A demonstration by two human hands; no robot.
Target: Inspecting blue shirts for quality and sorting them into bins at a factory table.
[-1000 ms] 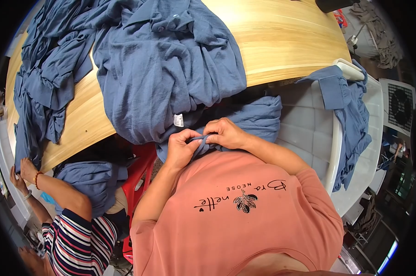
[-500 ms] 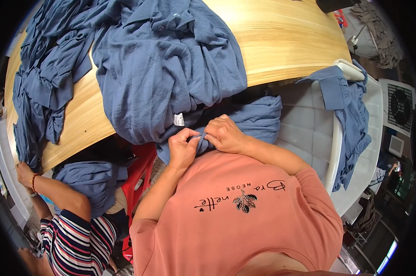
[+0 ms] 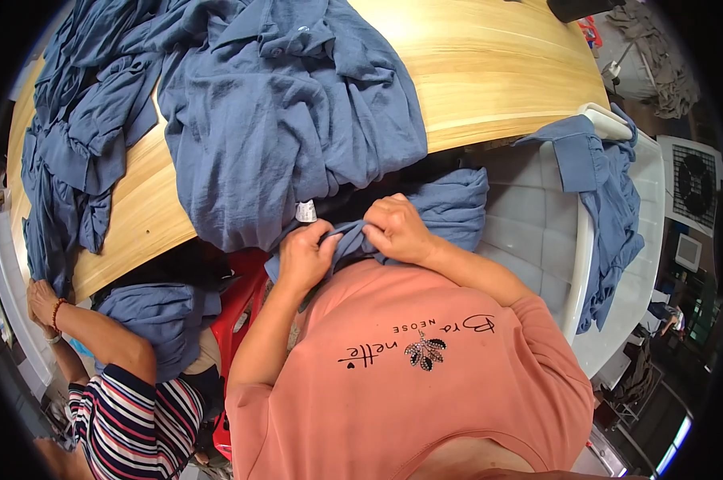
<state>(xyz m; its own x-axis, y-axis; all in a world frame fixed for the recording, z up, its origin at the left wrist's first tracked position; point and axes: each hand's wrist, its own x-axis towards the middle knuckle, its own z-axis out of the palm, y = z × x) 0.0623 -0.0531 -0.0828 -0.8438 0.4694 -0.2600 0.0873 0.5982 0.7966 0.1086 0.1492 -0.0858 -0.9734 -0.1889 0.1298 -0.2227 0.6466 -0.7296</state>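
Observation:
A blue shirt [image 3: 281,136] with a collar and buttons lies over the table's near edge and hangs down in front of me. A small white label [image 3: 305,211] shows at its lower part. My left hand [image 3: 304,254] pinches the blue cloth just below this label. With curled fingers my right hand [image 3: 399,230] grips the same cloth a short way to the right. A strip of fabric stretches between the two hands. More bunched blue cloth [image 3: 453,204] rests behind my right hand. The fingertips are partly hidden in the folds.
The wooden table [image 3: 505,72] curves across the far side, with another pile of blue garments [image 3: 89,136] at its left. A co-worker in a striped top [image 3: 137,416] sits at the left, hands on blue cloth. A white bin [image 3: 529,216] with a blue garment [image 3: 609,232] over its rim stands right.
My hands have moved apart, the left one leftward and the right one slightly rightward, with the cloth held between them. The label has shifted slightly left.

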